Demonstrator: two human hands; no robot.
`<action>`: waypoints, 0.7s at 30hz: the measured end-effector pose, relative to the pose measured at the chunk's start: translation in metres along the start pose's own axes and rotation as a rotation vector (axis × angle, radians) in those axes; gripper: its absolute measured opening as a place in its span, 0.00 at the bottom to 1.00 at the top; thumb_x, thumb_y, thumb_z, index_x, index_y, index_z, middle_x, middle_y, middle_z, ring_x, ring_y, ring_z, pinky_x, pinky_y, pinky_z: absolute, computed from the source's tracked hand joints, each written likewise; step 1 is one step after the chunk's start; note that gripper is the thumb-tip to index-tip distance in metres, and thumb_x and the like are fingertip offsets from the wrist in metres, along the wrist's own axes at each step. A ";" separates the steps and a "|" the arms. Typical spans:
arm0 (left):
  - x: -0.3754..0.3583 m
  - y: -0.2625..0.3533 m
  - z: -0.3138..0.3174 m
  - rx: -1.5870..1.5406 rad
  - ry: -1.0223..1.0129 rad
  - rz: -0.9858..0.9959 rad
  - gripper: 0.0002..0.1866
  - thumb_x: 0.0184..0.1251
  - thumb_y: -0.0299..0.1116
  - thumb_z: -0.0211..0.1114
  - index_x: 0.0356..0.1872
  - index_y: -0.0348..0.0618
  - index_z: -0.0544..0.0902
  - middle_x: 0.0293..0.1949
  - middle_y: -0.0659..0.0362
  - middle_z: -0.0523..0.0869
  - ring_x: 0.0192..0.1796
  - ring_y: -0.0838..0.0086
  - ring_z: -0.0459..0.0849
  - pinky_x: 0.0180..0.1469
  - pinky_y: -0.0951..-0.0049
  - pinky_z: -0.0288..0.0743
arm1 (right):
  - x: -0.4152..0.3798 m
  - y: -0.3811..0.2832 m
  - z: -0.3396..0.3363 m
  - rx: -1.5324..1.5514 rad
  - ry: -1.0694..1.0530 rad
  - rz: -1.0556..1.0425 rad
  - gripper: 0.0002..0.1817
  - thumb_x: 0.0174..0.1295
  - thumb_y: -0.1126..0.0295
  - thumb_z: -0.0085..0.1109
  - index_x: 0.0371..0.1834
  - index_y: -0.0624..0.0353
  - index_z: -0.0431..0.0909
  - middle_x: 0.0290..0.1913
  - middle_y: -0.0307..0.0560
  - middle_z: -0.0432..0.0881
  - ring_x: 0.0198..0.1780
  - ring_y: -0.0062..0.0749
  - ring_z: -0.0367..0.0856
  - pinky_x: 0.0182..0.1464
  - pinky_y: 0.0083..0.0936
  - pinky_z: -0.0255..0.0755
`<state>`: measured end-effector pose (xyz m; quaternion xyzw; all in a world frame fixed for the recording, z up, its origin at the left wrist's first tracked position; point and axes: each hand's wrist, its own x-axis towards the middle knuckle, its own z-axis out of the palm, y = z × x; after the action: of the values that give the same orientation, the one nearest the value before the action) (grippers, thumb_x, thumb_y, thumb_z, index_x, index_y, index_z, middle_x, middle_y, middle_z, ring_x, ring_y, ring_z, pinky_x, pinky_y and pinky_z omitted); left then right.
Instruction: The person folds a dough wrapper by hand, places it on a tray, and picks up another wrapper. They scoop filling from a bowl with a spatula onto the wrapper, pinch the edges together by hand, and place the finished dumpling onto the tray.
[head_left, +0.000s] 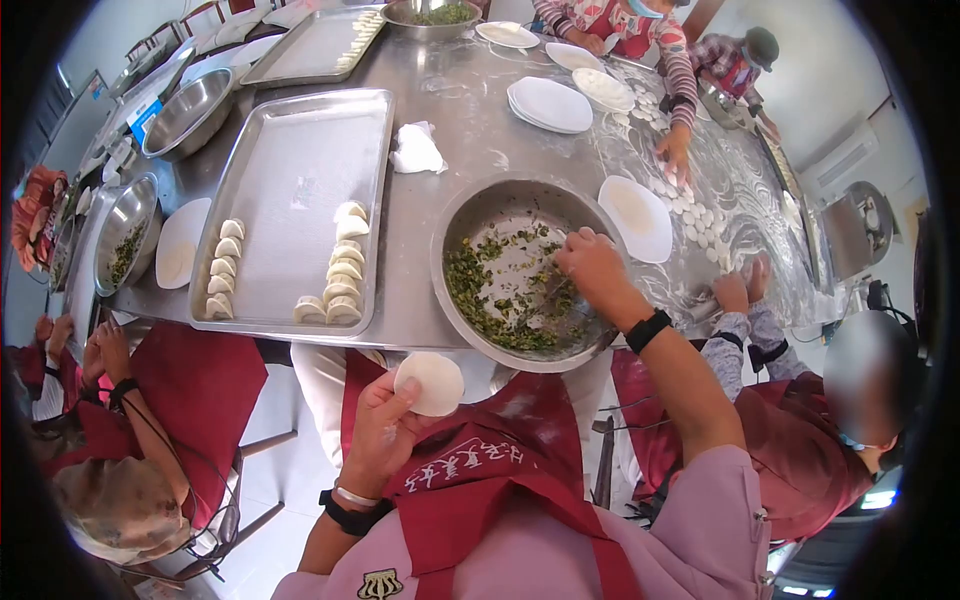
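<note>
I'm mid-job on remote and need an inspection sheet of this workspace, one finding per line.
Surface: shiny steel table, heavily dusted with white powder on the right side.
Job's things: silver rectangular metal tray holds white folded dumplings in two groups; round steel bowl holds chopped green filling.
Clutter: crumpled white cloth or paper beyond the bowl; stacked white plates farther back.
Hands: left hand has a round white dough wrapper in its grip; right hand is in the bowl, its grip unclear.
Cables: thin black cables hang by the co-worker on the left; their ends can't be traced.
Surroundings: co-workers in dark red aprons sit close on both sides.
</note>
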<state>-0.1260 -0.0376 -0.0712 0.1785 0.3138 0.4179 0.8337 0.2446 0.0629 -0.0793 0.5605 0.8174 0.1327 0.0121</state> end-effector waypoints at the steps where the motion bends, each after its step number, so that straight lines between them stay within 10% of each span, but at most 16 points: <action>1: 0.000 0.000 -0.001 -0.005 0.000 0.000 0.21 0.74 0.31 0.62 0.63 0.31 0.74 0.57 0.46 0.83 0.59 0.56 0.84 0.64 0.51 0.79 | -0.001 0.001 -0.002 0.009 0.002 -0.014 0.05 0.53 0.71 0.63 0.32 0.49 0.86 0.33 0.41 0.82 0.43 0.42 0.82 0.45 0.37 0.78; 13: 0.029 0.010 0.012 -0.187 -0.038 0.121 0.21 0.79 0.37 0.54 0.63 0.32 0.72 0.62 0.41 0.79 0.65 0.52 0.80 0.69 0.55 0.76 | 0.033 -0.052 -0.088 1.015 0.071 0.138 0.07 0.56 0.70 0.68 0.32 0.62 0.82 0.32 0.50 0.84 0.35 0.42 0.84 0.40 0.33 0.75; 21: 0.056 0.017 0.012 -0.342 -0.014 0.177 0.21 0.81 0.36 0.50 0.64 0.29 0.69 0.65 0.39 0.76 0.69 0.49 0.75 0.72 0.54 0.73 | 0.067 -0.083 -0.093 0.712 0.313 -0.012 0.05 0.61 0.71 0.61 0.33 0.60 0.82 0.31 0.51 0.81 0.36 0.52 0.80 0.40 0.43 0.73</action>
<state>-0.1023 0.0179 -0.0734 0.0641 0.2154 0.5357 0.8139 0.1283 0.0774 -0.0006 0.4976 0.8076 -0.0755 -0.3073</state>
